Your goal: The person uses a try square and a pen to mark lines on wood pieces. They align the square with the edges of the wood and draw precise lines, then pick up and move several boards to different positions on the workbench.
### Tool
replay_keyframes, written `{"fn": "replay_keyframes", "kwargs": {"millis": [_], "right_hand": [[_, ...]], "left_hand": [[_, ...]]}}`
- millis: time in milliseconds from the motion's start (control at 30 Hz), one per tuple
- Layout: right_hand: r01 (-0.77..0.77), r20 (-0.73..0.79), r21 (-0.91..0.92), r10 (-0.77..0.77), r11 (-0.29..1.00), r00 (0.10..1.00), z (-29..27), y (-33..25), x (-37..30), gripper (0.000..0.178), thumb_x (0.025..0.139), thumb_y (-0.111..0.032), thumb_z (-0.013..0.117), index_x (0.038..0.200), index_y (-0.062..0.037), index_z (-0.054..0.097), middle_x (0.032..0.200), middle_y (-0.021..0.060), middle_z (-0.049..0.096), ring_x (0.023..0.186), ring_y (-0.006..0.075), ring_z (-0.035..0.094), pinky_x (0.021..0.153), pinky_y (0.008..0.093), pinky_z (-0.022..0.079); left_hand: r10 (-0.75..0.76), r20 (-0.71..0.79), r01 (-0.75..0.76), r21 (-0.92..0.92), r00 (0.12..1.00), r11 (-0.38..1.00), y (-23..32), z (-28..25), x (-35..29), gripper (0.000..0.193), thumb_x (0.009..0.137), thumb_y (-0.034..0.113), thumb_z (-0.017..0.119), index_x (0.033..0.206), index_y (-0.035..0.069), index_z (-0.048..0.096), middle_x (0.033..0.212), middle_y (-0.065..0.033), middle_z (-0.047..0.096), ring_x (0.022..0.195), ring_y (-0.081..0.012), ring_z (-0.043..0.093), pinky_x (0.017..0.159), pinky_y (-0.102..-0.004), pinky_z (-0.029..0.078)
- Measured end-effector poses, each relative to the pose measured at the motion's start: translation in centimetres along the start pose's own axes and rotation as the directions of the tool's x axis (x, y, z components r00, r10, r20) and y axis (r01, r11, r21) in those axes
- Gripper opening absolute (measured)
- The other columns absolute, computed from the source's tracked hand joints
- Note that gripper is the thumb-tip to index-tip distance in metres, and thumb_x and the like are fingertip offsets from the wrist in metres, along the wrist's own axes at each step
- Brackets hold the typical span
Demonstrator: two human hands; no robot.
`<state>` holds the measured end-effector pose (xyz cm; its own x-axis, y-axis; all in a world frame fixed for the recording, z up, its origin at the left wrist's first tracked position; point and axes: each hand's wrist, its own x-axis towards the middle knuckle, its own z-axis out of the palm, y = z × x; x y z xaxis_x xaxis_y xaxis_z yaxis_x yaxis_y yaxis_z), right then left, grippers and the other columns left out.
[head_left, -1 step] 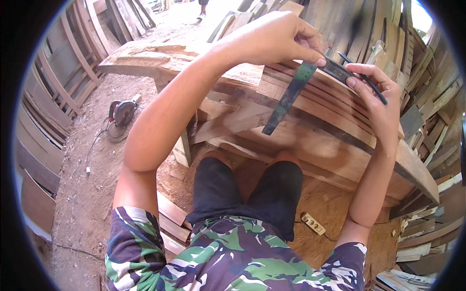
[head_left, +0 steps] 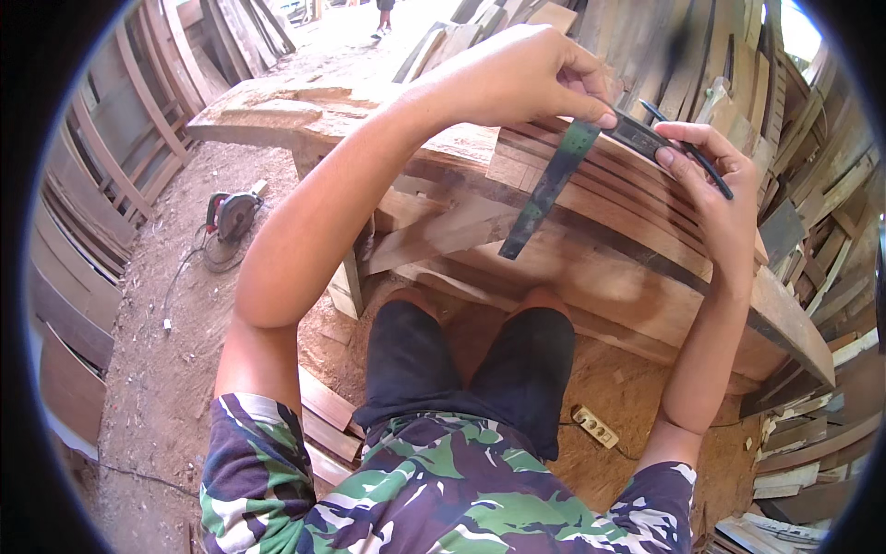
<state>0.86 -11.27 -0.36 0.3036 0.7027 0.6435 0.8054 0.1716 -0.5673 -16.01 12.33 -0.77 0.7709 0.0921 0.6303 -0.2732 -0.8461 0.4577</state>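
Both my hands are raised over the wooden workbench and hold a try square [head_left: 551,189] between them. Its green, dark-stained blade hangs down toward me at a steep angle. My left hand [head_left: 544,78] pinches the tool by the corner where blade and dark stock meet. At the far end of the stock, my right hand [head_left: 715,166] grips it between thumb and fingers. A slim dark pencil [head_left: 709,170] is also tucked among the right fingers, pointing up and left. Below the tool lie several wooden strips [head_left: 637,185] side by side on the bench.
The thick wooden bench [head_left: 268,111] curves across in front of my knees. A circular saw [head_left: 233,214] with its cord lies on the dusty floor at left. At lower right sits a power strip [head_left: 595,427]. Stacked boards [head_left: 835,212] line both sides; a person [head_left: 383,18] stands far off.
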Motion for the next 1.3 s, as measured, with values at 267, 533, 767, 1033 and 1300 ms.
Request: {"fn": "replay_keyframes", "kwargs": {"millis": [267,533,767,1033,1300], "right_hand": [[0.018,0.011,-0.025,-0.017,1.0,1.0,0.1,1.5,0.3,0.02,0.099,-0.004,0.079,0.118,-0.0017,0.081,0.1,-0.0009,0.074,0.093,0.0069,0.063,0.083,0.0237,0.049],[-0.003,-0.005,-0.044,0.003,0.999,1.0,0.6,1.4,-0.4,0.022,0.101,-0.002,0.077,0.122,-0.0003,0.079,0.106,-0.0012,0.074,0.095,0.0053,0.062,0.085,0.0221,0.049],[0.039,-0.065,-0.044,-0.042,0.998,0.997,1.6,1.9,-0.7,0.024,0.101,-0.004,0.079,0.125,-0.0015,0.08,0.108,-0.0001,0.076,0.096,0.0069,0.065,0.087,0.0238,0.051],[0.112,-0.102,-0.119,-0.125,0.987,0.987,2.2,2.1,-0.6,0.024,0.102,-0.007,0.08,0.125,-0.0019,0.081,0.109,0.0009,0.077,0.101,0.0087,0.067,0.093,0.0251,0.052],[0.1,-0.093,-0.176,-0.118,0.979,0.989,2.1,2.1,-0.5,0.025,0.102,-0.007,0.08,0.126,-0.0017,0.081,0.112,0.0019,0.078,0.106,0.0097,0.068,0.097,0.0261,0.052]], "left_hand": [[0.024,0.002,-0.024,-0.018,1.0,1.0,-1.5,0.7,0.3,0.031,0.098,0.034,0.087,0.107,0.005,0.085,0.085,-0.0013,0.076,0.069,-0.0074,0.066,0.063,-0.0262,0.055],[0.037,-0.002,-0.037,-0.066,0.999,0.997,-1.8,1.2,-0.4,0.029,0.097,0.028,0.085,0.12,0.011,0.087,0.092,-0.004,0.082,0.073,-0.0103,0.069,0.07,-0.0292,0.057],[0.029,0.112,-0.012,-0.154,0.993,0.988,-0.8,-0.3,-0.4,0.031,0.101,0.021,0.077,0.129,0.008,0.082,0.102,-0.0092,0.08,0.095,-0.0191,0.075,0.087,-0.0358,0.059],[-0.006,0.103,0.024,-0.173,0.995,0.985,-0.9,-0.5,-0.7,0.033,0.101,0.018,0.076,0.132,0.007,0.08,0.117,-0.0152,0.082,0.112,-0.0247,0.078,0.099,-0.0366,0.059],[0.196,0.044,-0.188,-0.137,0.98,0.973,-1.6,-0.5,-0.5,0.032,0.1,0.016,0.076,0.129,0.002,0.08,0.12,-0.0164,0.083,0.111,-0.0257,0.079,0.1,-0.038,0.06]]}}
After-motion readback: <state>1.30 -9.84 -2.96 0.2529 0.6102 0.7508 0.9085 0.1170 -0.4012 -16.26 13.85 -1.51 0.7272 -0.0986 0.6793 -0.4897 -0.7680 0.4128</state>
